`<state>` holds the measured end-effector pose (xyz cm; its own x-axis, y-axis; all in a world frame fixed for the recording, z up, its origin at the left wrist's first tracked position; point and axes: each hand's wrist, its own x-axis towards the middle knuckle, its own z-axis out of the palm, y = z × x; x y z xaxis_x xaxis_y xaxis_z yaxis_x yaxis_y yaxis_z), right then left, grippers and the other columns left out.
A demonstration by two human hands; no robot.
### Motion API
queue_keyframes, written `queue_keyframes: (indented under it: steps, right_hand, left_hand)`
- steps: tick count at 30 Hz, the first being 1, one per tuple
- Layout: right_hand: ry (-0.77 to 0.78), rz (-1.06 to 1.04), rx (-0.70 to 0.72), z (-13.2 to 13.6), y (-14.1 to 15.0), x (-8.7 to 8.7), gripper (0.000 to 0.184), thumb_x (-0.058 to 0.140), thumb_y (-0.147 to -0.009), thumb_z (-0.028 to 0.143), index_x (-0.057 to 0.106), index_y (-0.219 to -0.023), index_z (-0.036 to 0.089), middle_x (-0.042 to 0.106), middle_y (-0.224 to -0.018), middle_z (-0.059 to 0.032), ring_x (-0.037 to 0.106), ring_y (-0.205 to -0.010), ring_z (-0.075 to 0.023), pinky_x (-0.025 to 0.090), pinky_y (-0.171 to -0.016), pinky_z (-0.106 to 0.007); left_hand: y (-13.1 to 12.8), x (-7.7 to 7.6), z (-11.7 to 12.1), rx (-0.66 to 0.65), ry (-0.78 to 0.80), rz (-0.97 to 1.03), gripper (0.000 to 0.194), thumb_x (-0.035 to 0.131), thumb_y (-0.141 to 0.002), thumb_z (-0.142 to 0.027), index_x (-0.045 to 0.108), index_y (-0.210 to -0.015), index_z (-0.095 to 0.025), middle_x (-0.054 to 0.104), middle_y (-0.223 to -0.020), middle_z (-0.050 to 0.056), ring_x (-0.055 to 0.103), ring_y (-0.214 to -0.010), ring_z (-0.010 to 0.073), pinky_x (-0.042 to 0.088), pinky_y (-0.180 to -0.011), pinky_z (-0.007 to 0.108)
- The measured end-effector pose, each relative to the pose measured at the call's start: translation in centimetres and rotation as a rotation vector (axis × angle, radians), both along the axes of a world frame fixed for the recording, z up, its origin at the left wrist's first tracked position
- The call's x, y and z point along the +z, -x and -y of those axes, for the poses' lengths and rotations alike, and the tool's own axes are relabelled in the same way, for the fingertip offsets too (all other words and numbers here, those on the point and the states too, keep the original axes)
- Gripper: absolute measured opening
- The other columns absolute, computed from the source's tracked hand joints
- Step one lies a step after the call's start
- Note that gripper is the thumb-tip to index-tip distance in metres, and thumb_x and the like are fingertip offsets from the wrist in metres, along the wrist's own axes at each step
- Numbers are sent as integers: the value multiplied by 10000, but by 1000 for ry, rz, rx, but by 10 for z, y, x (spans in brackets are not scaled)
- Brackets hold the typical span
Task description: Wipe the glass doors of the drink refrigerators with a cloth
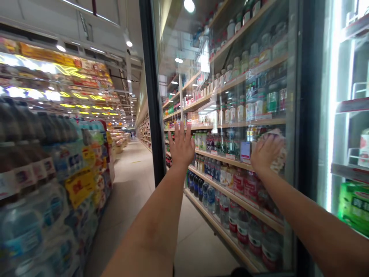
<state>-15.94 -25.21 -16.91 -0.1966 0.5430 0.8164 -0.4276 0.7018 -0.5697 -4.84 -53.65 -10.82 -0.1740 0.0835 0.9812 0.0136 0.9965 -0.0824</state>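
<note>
A glass cooler door [152,88] with a dark frame stands swung out in front of me. My left hand [181,148] lies against its pane, fingers stretched upward and spread. On the right side of the pane, my right hand [266,150] presses a crumpled, whitish patterned cloth [279,159] to the glass. Part of the cloth is hidden under the palm and fingers. A small blue-and-white sticker [245,151] is on the glass just left of my right hand.
Long wooden shelves [225,188] of bottled drinks show through the glass. The lit cooler interior [330,115] is at right, with a green pack [353,207] inside. Stacked bottles [25,227] line the left side. A tiled aisle [131,165] runs between.
</note>
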Motion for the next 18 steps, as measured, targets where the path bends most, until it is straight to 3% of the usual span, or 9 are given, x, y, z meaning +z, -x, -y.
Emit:
queue_keyframes:
  steps: [4,8,11,14,16,18]
  right_hand:
    - [-338,-71,124,76,-31,13,574,372,-1008,336,388,-1561,182,314,-1648,-153,161,-1551,-404,235,-1139,-777]
    - [-691,-238,166,117,-50,11,581,384,-1009,256,356,-1585,190,345,-1644,-95,129,-1573,-335,222,-1231,-659]
    - [-942,-335,242,104,-43,6,560,399,-994,215,428,-1548,139,391,-1621,-104,94,-1581,-313,252,-1261,-581]
    - [-1060,-350,295,63,-25,3,526,409,-988,206,496,-1506,174,452,-1585,-86,133,-1579,-280,266,-1268,-556]
    - [-928,-297,239,30,-11,-1,523,407,-992,229,491,-1506,178,442,-1590,-94,147,-1576,-282,252,-1265,-571]
    - [-641,-211,130,-1,0,-7,547,395,-999,282,453,-1524,141,410,-1602,-137,163,-1568,-314,242,-1247,-611]
  left_hand:
    - [5,-9,-25,-1,-155,-43,641,405,-989,-243,270,-1602,-113,135,-1683,136,32,-1573,303,71,-1271,601]
    - [9,-20,-34,16,-157,-38,659,390,-1023,-344,227,-1609,-92,142,-1681,144,6,-1571,302,57,-1278,587]
    - [10,-26,-30,29,-120,-50,669,416,-1019,-347,223,-1613,-109,143,-1680,145,-15,-1567,313,56,-1270,614]
    - [9,-33,-23,20,59,3,633,453,-1013,-368,275,-1608,-249,192,-1675,87,23,-1569,329,-30,-1224,707]
    - [10,-38,-20,15,202,54,603,478,-1008,-383,317,-1587,-329,241,-1662,50,74,-1568,330,-97,-1196,731]
    - [10,-42,-18,17,272,68,605,499,-1001,-372,330,-1581,-339,258,-1655,40,103,-1567,318,-97,-1216,700]
